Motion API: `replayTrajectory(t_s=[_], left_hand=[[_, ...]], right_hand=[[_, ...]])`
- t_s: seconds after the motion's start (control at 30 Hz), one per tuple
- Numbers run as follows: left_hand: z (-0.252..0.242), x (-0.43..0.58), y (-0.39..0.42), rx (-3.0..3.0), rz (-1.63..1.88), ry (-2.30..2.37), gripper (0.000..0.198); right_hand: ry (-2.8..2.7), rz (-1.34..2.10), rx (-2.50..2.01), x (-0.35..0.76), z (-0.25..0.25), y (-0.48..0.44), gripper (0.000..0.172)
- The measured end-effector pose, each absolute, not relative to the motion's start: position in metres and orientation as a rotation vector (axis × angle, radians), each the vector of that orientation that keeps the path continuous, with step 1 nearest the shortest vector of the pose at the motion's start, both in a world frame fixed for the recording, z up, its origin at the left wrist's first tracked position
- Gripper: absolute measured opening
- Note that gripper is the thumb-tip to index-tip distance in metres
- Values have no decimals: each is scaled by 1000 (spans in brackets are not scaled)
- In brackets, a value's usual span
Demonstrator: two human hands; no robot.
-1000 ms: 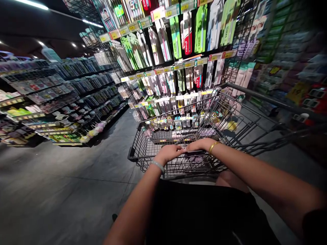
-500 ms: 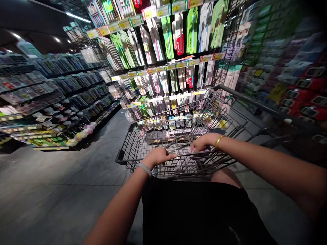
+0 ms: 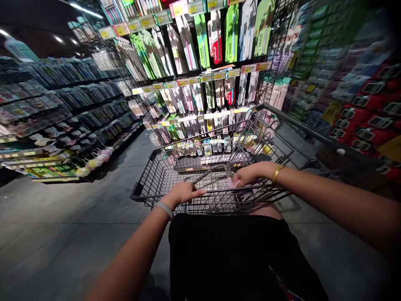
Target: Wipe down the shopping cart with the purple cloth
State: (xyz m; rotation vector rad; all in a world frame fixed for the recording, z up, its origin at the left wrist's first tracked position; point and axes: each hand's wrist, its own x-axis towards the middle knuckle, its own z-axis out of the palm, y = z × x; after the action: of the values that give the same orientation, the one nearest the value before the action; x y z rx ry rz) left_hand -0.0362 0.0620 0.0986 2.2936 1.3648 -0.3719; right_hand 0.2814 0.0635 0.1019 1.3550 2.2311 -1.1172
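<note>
A dark wire shopping cart [image 3: 135, 193] stands side-on in front of me, its push handle at the right. My left hand [image 3: 182, 193] is closed over the cart's near rim, thumb lying along the bar and the other fingers partly hidden behind it. Reaching over the same rim, my right hand [image 3: 253, 172] is closed on a pale pink item [image 3: 232, 182] inside the basket. Only a bit of that item shows, so I cannot tell its kind. More pinkish material is partly visible below my hand, through the wires.
A rack of packaged toothbrushes [image 3: 232, 37] rises just beyond the cart. Shelves of hanging goods [image 3: 78, 75] stand at the left, past a strip of grey floor [image 3: 103, 196]. Red packages [image 3: 372, 113] are stacked at the right, near the cart handle [image 3: 313, 131].
The view has shifted slightly, so the cart and both hands sit a little further left. More of the pink item shows at my right fingers. My left hand stays on the rim.
</note>
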Motion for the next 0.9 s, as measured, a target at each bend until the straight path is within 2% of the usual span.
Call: replayTrajectory(t_s=[0.13,0.33,0.6,0.77,0.9], left_hand=[[95,-41,60,2325,-352,1368,85],[97,-44,56,2320,-312,1407,84],[99,-43,53,2417,-290,1447,88],[103,-47,50,2439,-302,1440,88],[110,-33,38,2445,-128,1354,76]], right_hand=[[2295,-1161,1298,308,109,66,27],[2186,-1095,1442,320,82,53,21],[2370,-1064,1497,357,105,46,22],[2430,-940,1541,356,89,32,23],[2647,-741,1517,351,105,24,23]])
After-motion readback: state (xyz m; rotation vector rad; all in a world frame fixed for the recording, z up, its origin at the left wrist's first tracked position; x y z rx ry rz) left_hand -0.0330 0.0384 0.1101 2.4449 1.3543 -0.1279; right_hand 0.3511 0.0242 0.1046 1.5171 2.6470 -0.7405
